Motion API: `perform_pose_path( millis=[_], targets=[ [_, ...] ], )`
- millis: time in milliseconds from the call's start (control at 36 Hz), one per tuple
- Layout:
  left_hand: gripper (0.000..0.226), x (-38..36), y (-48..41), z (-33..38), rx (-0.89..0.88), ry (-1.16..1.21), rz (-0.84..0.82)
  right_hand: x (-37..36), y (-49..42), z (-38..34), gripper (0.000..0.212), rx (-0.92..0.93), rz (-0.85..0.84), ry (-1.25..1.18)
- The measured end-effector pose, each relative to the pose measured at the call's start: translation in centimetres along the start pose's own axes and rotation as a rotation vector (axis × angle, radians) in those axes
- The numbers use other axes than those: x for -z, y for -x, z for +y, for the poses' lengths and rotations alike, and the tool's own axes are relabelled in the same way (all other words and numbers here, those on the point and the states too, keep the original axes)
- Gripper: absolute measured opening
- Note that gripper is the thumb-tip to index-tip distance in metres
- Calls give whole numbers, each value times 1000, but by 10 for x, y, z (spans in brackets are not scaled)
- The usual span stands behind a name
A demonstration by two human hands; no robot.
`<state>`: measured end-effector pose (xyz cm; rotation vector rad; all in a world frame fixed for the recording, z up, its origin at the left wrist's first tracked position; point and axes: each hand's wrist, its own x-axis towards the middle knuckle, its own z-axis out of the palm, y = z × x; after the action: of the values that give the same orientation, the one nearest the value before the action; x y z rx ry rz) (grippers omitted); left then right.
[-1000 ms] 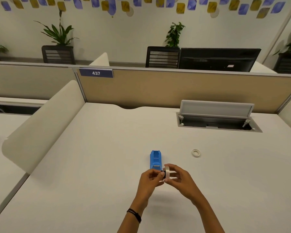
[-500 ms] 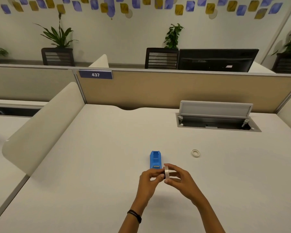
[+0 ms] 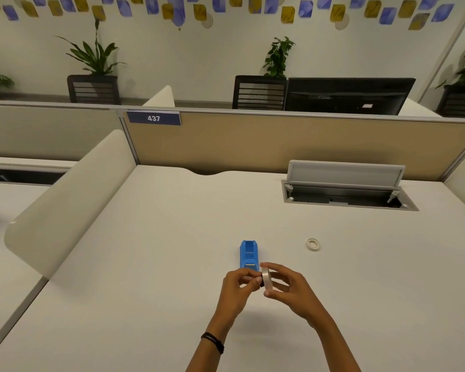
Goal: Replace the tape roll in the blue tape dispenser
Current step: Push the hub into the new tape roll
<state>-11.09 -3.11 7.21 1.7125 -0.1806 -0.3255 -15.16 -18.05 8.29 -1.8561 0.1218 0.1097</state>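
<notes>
A: Where is the blue plastic tape dispenser (image 3: 249, 255)?

B: It lies on the pale, off-white bench (image 3: 145, 264), near the middle, its long side running away from the person. Its near end sits just beyond the two hands. The roll cradle looks bare from here.

A: And the roll?

B: A whitish ring of tape (image 3: 265, 280) is held up on edge just above the bench, between both hands. The right hand (image 3: 290, 291) has its fingers (image 3: 273, 268) closed around the ring, thumb under, the others over the top. The left hand (image 3: 236, 289) meets it from the other side, fingertips pinched against something small and dark at the ring's centre. I cannot tell whether that dark piece is a hub or only shadow.

A: So both hands are gripping?

B: The right one clearly grips the tape. The left one is closed at the ring's inner side and touches it.

A: Anything else on the bench?

B: A thin, pale empty ring (image 3: 313, 244) lies flat to the right of the dispenser, well apart from it. Farther back on the right, a grey cable hatch (image 3: 346, 189) stands with its lid raised. A dark band (image 3: 213, 342) circles the left wrist.
</notes>
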Motion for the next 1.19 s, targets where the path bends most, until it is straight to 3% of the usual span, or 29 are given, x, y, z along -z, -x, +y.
perform_pose_path(
  millis=[250,528,889,1194],
  targets=[
    [8,-1,-2,-3,9,16,-6,1,1,-1,53,28,-8,16],
    [9,-5,-2,-7,-6,79,119,-3,0,-6,50,18,37,52],
    [8,-3,-1,-12,58,30,-20,-4,2,-3,35,-41,76,78],
    [5,2,1,-27,91,28,11,-17,-6,10,33,-79,38,81]
  ],
)
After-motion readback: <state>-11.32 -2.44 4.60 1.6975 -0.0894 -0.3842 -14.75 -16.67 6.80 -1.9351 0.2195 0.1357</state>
